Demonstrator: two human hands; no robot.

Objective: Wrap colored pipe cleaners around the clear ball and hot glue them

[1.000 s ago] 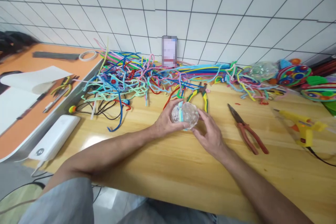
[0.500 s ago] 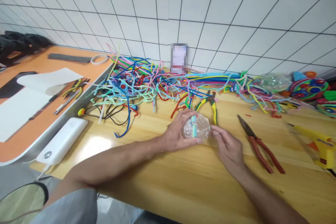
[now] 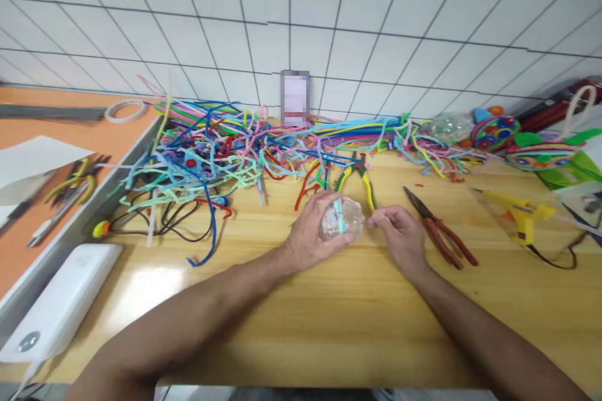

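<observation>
My left hand (image 3: 313, 229) is wrapped around a clear, bumpy plastic ball (image 3: 352, 217) with a pale blue and green band across it. Just right of the ball is my right hand (image 3: 399, 235), its thumb and fingers pinched together; whatever they hold, if anything, is too small to make out. A small gap separates those fingertips from the ball. Behind the ball, yellow-and-black handled pliers (image 3: 369, 191) lie spread on the wooden table (image 3: 301, 326). Red-handled long-nose pliers (image 3: 444, 235) rest to the right of my right hand.
Tangled colourful pipe cleaners (image 3: 226, 150) line the wall, with a phone (image 3: 295, 100) propped behind them. A yellow glue gun (image 3: 522, 213) lies at right. On the left are a white power bank (image 3: 61, 301), a black cord (image 3: 174, 225) and an orange board (image 3: 51, 125) with tools.
The view has shifted to the right, so things appear further left. My right hand has drawn slightly away from the ball, while my left hand keeps its hold.
</observation>
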